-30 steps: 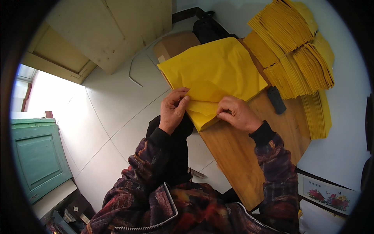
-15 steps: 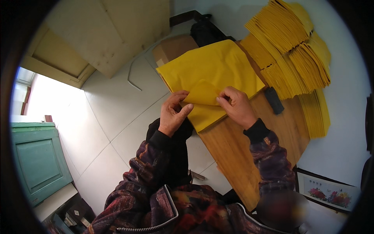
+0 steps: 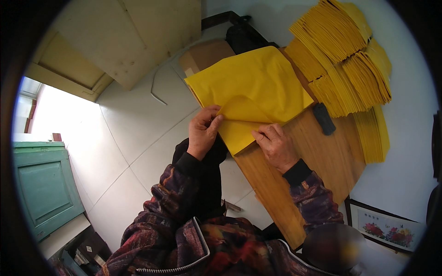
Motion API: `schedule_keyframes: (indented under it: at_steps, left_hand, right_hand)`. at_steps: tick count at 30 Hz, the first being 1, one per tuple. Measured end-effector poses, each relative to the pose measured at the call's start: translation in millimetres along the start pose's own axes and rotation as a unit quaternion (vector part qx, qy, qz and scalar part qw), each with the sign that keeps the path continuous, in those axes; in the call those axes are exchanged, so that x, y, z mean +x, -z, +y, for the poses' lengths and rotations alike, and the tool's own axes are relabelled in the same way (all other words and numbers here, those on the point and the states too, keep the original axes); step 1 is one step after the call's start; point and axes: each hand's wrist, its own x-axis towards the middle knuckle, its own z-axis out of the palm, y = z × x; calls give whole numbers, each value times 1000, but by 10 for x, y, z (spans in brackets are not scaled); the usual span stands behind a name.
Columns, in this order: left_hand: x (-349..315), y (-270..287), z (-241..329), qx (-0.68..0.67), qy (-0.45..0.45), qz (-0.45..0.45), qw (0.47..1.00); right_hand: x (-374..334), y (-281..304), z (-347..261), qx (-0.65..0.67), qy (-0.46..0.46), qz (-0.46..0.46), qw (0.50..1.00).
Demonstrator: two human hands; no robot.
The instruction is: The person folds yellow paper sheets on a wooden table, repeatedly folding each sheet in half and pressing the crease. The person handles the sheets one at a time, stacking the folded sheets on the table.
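A blurred patch hides the lower edge — beside the framed picture.

Wooden table: yellow sheet, yellow stacks, dark block, maybe eraser.

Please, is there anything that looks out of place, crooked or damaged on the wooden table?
Nothing looks damaged or spilled. The yellow sheet hangs over the wooden table edge on the person's side, held by the left hand and pressed by the right hand. The folded yellow stacks are fanned unevenly, some lying at an angle. A small dark block lies beside them.
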Motion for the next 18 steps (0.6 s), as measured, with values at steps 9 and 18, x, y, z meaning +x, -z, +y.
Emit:
schedule_keyframes:
  at_steps: [9,18]
  left_hand:
    - [1,2,16,-7,-5,-5,1000]
    - [12,7,34,-6,-17,-9,1000]
  right_hand:
    - [216,146,162,176,-58,-65,981]
    - [329,194,328,284,-89,-149,943]
